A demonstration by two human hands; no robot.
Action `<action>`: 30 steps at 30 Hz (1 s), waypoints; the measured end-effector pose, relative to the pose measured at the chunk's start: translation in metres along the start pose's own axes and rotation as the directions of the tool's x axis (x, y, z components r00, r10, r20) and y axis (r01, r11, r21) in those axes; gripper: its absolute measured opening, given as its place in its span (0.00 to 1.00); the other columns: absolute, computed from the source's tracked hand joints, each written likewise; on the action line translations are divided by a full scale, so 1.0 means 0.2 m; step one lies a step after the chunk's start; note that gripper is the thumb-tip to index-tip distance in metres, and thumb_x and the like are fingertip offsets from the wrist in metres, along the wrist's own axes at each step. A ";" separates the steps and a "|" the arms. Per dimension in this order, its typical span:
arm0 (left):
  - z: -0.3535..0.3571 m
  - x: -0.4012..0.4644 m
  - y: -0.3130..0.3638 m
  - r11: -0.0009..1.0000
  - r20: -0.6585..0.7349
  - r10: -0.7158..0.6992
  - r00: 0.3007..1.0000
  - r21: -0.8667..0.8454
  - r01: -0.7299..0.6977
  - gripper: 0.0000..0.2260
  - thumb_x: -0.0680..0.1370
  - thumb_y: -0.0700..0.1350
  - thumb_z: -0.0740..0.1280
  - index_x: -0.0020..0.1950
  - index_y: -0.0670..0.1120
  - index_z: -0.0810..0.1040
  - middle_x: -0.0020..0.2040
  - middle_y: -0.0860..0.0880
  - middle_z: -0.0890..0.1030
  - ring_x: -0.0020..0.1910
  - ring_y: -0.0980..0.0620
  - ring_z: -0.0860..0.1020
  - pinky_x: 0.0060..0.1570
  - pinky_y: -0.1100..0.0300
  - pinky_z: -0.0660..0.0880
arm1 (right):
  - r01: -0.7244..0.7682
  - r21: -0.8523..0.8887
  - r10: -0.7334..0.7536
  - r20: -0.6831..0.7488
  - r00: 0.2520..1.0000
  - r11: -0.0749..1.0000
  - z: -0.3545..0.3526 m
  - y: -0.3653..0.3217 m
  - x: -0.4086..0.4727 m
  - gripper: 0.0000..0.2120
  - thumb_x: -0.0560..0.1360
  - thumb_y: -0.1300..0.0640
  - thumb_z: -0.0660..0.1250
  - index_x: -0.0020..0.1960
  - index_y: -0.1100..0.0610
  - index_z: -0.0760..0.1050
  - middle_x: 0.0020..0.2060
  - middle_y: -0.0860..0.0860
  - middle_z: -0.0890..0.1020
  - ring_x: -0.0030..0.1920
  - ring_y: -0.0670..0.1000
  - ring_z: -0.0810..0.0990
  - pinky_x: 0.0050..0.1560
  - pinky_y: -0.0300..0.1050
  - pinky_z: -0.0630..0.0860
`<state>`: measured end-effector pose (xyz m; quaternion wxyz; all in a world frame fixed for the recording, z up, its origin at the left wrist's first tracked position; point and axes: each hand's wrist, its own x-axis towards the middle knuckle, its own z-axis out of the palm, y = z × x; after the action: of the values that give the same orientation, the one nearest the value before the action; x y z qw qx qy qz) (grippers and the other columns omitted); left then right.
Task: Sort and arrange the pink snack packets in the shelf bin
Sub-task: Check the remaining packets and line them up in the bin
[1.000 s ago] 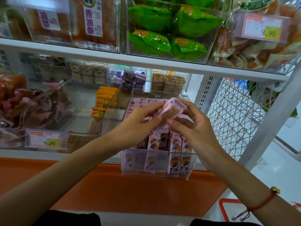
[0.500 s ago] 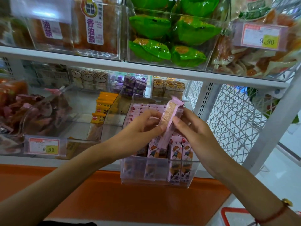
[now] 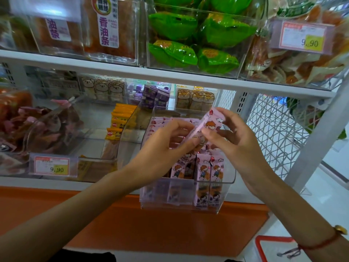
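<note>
**A:** ok so what's happening at the shelf right now?

**B:** Person's got both hands on one pink snack packet point(image 3: 209, 127), held up just above the clear shelf bin point(image 3: 224, 188). The left hand point(image 3: 166, 148) pinches the lower end between thumb and fingertips, the right hand point(image 3: 232, 140) has its thumb on the printed face with the fingers curled round behind. So the hands are close together, both clamped on that same packet. It's tilted, top end leaning up and to the right.

**A:** and the rest of the packets?

**B:** In the bin. A row of pink packets point(image 3: 207, 173) stands upright at the front, cartoon kid facing out, and more of them point(image 3: 164, 123) lie stacked toward the back, partly behind the left hand. Can't tell how many.

**A:** what's around it?

**B:** The bin sits on the middle shelf, front hanging over the orange ledge point(image 3: 151, 224). Left of it, orange-yellow packets point(image 3: 119, 123) in another clear bin, and a 9.90 price tag point(image 3: 52, 166) further left. Upper shelf has green bags point(image 3: 192, 38) in a clear box right above. White wire mesh point(image 3: 273, 133) on the right side. Red string bracelet point(image 3: 321, 242) on the right wrist
</note>
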<state>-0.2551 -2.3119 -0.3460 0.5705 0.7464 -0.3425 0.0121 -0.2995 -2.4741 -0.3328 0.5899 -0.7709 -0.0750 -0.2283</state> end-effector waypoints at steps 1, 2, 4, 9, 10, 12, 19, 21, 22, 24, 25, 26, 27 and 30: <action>0.00 0.00 0.00 1.000 0.033 0.003 0.999 0.000 -0.003 0.16 0.76 0.48 0.65 0.62 0.46 0.74 0.54 0.55 0.82 0.51 0.60 0.80 0.55 0.62 0.77 | 0.008 -0.061 -0.007 0.008 1.000 0.998 0.00 0.00 0.00 0.24 0.64 0.43 0.70 0.60 0.43 0.72 0.49 0.41 0.81 0.50 0.41 0.81 0.44 0.36 0.79; -0.01 0.00 -0.01 1.000 0.059 0.003 0.998 0.024 -0.005 0.15 0.76 0.48 0.65 0.62 0.48 0.74 0.55 0.56 0.81 0.52 0.62 0.80 0.56 0.63 0.76 | 0.015 -0.119 -0.014 0.005 1.000 0.993 0.00 0.00 -0.01 0.23 0.66 0.44 0.71 0.60 0.45 0.73 0.48 0.42 0.82 0.50 0.41 0.81 0.45 0.38 0.80; -0.04 0.00 -0.04 0.982 0.085 -0.001 0.996 0.191 -0.016 0.17 0.76 0.50 0.66 0.64 0.51 0.73 0.59 0.59 0.79 0.55 0.64 0.77 0.57 0.65 0.75 | 0.024 -0.223 -0.030 -0.024 0.999 0.975 -0.02 0.01 0.00 0.20 0.68 0.49 0.72 0.59 0.47 0.72 0.47 0.44 0.82 0.48 0.42 0.81 0.44 0.36 0.79; -0.10 0.05 -0.10 0.696 0.145 0.031 0.989 0.707 -0.125 0.24 0.72 0.53 0.73 0.65 0.54 0.71 0.64 0.57 0.75 0.59 0.59 0.72 0.54 0.64 0.68 | -0.101 -0.322 0.080 -0.079 0.994 0.941 -0.11 0.00 0.10 0.18 0.70 0.54 0.74 0.56 0.50 0.70 0.48 0.49 0.82 0.42 0.44 0.81 0.31 0.31 0.73; -0.09 0.06 -0.11 0.645 0.191 0.015 0.982 0.748 -0.155 0.25 0.71 0.55 0.73 0.65 0.53 0.72 0.64 0.56 0.75 0.60 0.57 0.72 0.55 0.63 0.69 | -0.136 -0.345 0.131 -0.039 0.991 0.929 -0.11 0.00 0.11 0.18 0.70 0.54 0.74 0.56 0.51 0.70 0.49 0.51 0.82 0.42 0.45 0.81 0.33 0.33 0.74; -0.07 0.08 -0.13 0.562 0.256 -0.012 0.966 0.801 -0.206 0.26 0.70 0.59 0.72 0.66 0.52 0.72 0.63 0.55 0.76 0.61 0.55 0.72 0.56 0.59 0.70 | -0.177 -0.419 0.226 0.070 0.972 0.891 -0.08 0.00 0.13 0.18 0.69 0.55 0.74 0.55 0.52 0.71 0.51 0.51 0.82 0.44 0.46 0.81 0.36 0.36 0.75; -0.08 0.08 -0.18 0.456 0.250 0.012 0.968 0.860 -0.228 0.24 0.71 0.57 0.72 0.65 0.56 0.73 0.60 0.57 0.77 0.58 0.55 0.74 0.46 0.62 0.67 | -0.032 -0.598 0.259 0.297 0.919 0.801 0.00 0.04 0.12 0.20 0.67 0.59 0.77 0.52 0.50 0.71 0.54 0.48 0.76 0.50 0.50 0.79 0.53 0.51 0.78; -0.09 0.07 -0.18 0.474 0.233 0.018 0.972 0.854 -0.214 0.24 0.71 0.59 0.72 0.65 0.57 0.73 0.61 0.57 0.77 0.58 0.56 0.75 0.45 0.62 0.68 | 0.069 -0.628 0.167 0.310 0.936 0.775 0.01 0.07 0.10 0.17 0.67 0.60 0.76 0.48 0.48 0.71 0.50 0.43 0.75 0.50 0.46 0.78 0.50 0.46 0.78; -0.09 0.06 -0.18 0.480 0.226 0.022 0.974 0.852 -0.209 0.24 0.70 0.59 0.72 0.65 0.58 0.73 0.61 0.58 0.77 0.57 0.56 0.75 0.45 0.62 0.68 | 0.137 -0.669 0.114 0.317 0.942 0.730 0.02 0.09 0.09 0.16 0.68 0.60 0.75 0.47 0.47 0.72 0.50 0.42 0.74 0.51 0.45 0.77 0.51 0.42 0.76; -0.09 0.05 -0.18 0.476 0.219 0.029 0.975 0.855 -0.205 0.24 0.71 0.59 0.71 0.65 0.58 0.73 0.62 0.57 0.77 0.59 0.56 0.75 0.46 0.61 0.70 | 0.262 -0.754 0.043 0.358 0.933 0.602 0.04 0.12 0.06 0.13 0.69 0.57 0.74 0.49 0.48 0.74 0.52 0.44 0.75 0.54 0.44 0.73 0.53 0.39 0.71; -0.08 0.05 -0.19 0.471 0.219 0.031 0.975 0.857 -0.207 0.24 0.71 0.59 0.71 0.66 0.58 0.72 0.62 0.57 0.77 0.60 0.55 0.75 0.48 0.60 0.72 | 0.302 -0.783 0.034 0.380 0.924 0.543 0.05 0.14 0.05 0.12 0.70 0.55 0.73 0.52 0.49 0.75 0.53 0.44 0.75 0.55 0.45 0.72 0.52 0.39 0.69; -0.08 0.05 -0.19 0.468 0.218 0.035 0.975 0.859 -0.209 0.24 0.72 0.59 0.71 0.66 0.58 0.72 0.63 0.57 0.77 0.60 0.55 0.75 0.49 0.59 0.72 | 0.331 -0.804 0.032 0.397 0.917 0.494 0.06 0.15 0.04 0.13 0.71 0.54 0.73 0.53 0.50 0.76 0.53 0.45 0.76 0.55 0.45 0.72 0.50 0.39 0.69; -0.07 0.05 -0.19 0.469 0.214 0.041 0.976 0.858 -0.208 0.25 0.72 0.59 0.71 0.67 0.57 0.71 0.63 0.57 0.77 0.61 0.55 0.75 0.50 0.60 0.71 | 0.353 -0.819 0.020 0.405 0.914 0.453 0.07 0.16 0.04 0.13 0.71 0.53 0.72 0.54 0.50 0.77 0.53 0.45 0.77 0.55 0.46 0.72 0.48 0.39 0.69; -0.06 0.05 -0.20 0.476 0.213 0.060 0.975 0.853 -0.215 0.23 0.72 0.58 0.71 0.65 0.57 0.72 0.62 0.58 0.77 0.60 0.56 0.75 0.47 0.63 0.67 | 0.394 -0.835 -0.034 0.414 0.910 0.384 0.07 0.17 0.03 0.12 0.73 0.50 0.70 0.56 0.50 0.79 0.52 0.45 0.79 0.53 0.46 0.72 0.44 0.39 0.65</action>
<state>-0.2220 -2.3016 -0.3707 0.0836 0.9004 -0.3908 0.1719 -0.2771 -2.4723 -0.3625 0.0224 -0.9746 -0.1378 -0.1753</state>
